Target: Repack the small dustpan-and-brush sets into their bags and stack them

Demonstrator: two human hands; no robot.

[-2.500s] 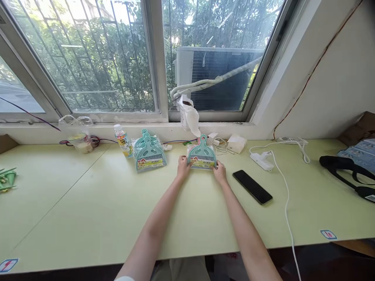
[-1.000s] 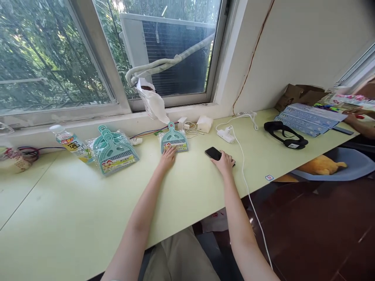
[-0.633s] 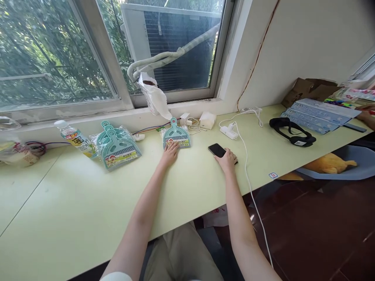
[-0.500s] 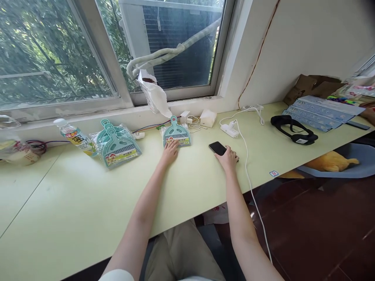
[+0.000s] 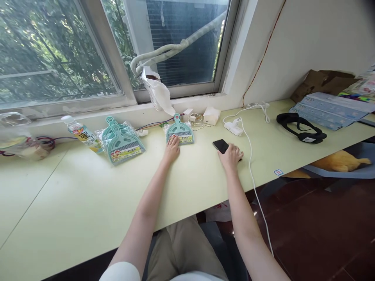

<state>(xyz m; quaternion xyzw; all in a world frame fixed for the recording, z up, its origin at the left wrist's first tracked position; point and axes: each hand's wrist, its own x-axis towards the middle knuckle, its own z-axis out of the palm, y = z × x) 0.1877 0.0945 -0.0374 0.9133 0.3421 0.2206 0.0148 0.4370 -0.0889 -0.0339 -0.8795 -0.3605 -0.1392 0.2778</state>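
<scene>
My left hand [image 5: 172, 150] lies with its fingers flat on the lower left part of a plastic-wrapped mint-green dustpan and brush set [image 5: 178, 128], covering part of its label. Over the near end of a black smartphone [image 5: 219, 145] is my right hand [image 5: 231, 157], its thumb and fingers at the phone's two sides. The phone is flat on the pale green table [image 5: 193, 175], screen up. To the left, more wrapped dustpan sets [image 5: 121, 139] overlap each other. Beside them a drink bottle [image 5: 82, 134] with a white cap leans over.
A white power strip [image 5: 233, 127] lies behind the phone, and its cable [image 5: 252, 171] runs over the table edge. Further right are a black headset [image 5: 301, 128], blue printed boxes [image 5: 328, 111] and a brown paper bag [image 5: 310, 84]. At far left sits a plastic bag [image 5: 26, 148].
The whole view has shifted a little, so everything on the table appears slightly further right. Both hands stay in place on the dustpan set and the phone.
</scene>
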